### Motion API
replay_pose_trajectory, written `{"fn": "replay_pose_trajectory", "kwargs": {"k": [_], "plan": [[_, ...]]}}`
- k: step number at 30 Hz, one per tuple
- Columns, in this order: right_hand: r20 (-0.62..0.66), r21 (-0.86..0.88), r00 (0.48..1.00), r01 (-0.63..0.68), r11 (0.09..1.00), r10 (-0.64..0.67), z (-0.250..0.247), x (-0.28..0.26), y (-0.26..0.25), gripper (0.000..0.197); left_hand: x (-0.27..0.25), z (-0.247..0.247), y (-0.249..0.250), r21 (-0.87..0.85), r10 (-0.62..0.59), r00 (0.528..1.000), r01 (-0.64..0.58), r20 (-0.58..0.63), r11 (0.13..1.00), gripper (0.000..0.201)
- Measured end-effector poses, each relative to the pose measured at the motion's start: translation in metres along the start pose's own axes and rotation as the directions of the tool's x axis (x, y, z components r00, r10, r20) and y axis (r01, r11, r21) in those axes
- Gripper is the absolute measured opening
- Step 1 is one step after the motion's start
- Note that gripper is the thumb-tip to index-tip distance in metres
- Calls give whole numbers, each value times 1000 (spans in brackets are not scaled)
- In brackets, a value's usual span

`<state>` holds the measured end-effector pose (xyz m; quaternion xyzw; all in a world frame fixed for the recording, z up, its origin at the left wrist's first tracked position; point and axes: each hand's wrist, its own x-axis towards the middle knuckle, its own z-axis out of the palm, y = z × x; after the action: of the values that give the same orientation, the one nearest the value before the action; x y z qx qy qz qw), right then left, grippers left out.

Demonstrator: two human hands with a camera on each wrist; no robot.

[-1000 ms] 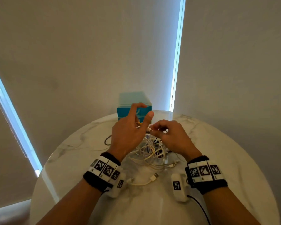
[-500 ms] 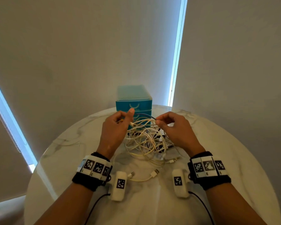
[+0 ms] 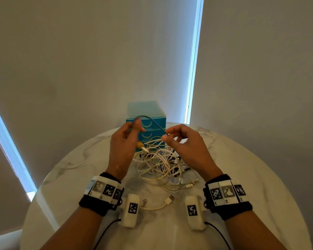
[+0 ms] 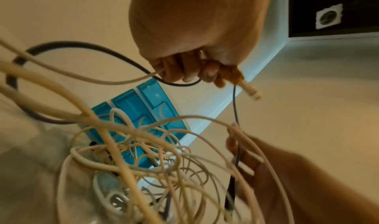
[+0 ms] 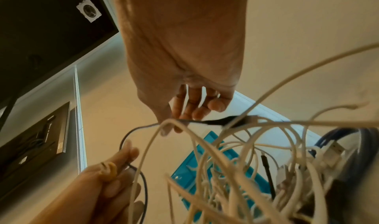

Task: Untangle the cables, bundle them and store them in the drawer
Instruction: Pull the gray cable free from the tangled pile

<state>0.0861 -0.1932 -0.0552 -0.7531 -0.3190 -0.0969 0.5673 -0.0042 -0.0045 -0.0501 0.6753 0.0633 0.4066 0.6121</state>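
Observation:
A tangle of white cables [image 3: 159, 165] hangs lifted above the round marble table [image 3: 251, 177], in front of a teal drawer unit [image 3: 146, 112]. My left hand [image 3: 123, 147] grips a thin dark cable [image 3: 152, 120] and a white cable end with a plug [image 3: 145, 149]; the left wrist view shows the fingers [image 4: 184, 71] curled round both. My right hand [image 3: 182, 141] pinches the same dark cable [image 5: 139, 127] between thumb and forefinger. The dark cable arcs between the two hands over the drawers.
A short white USB cable [image 3: 159, 204] lies loose on the table near my wrists. A blue cable [image 5: 344, 135] sits within the tangle in the right wrist view. Window blinds stand behind the table on both sides.
Both hands rose and drew apart, lifting the tangle higher. The dark cable now stretches in an arc between them, in front of the drawers.

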Motion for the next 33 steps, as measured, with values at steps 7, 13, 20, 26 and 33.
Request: {"fn": "replay_pose_trajectory", "kwargs": {"k": [7,13,20,26,33], "plan": [[14,124,990,-139,982,139,-10,-1,9,13,31,-34,-32,-222,-341,929,306,-143,926,34],[264,381,959,-204,902,105,-3,-5,-5,37,28,-28,-32,-143,-409,906,392,-114,909,27],[550,679,827,-362,639,-117,-1,-13,-19,44,20,-17,-30,-11,-338,938,338,-82,941,33],[318,907,948,-307,289,8,-8,-8,-30,33,11,-12,-22,125,-261,964,255,40,959,34],[-36,983,879,-53,174,475,-27,10,12,14,5,-15,-4,233,-322,876,250,359,940,34]]}}
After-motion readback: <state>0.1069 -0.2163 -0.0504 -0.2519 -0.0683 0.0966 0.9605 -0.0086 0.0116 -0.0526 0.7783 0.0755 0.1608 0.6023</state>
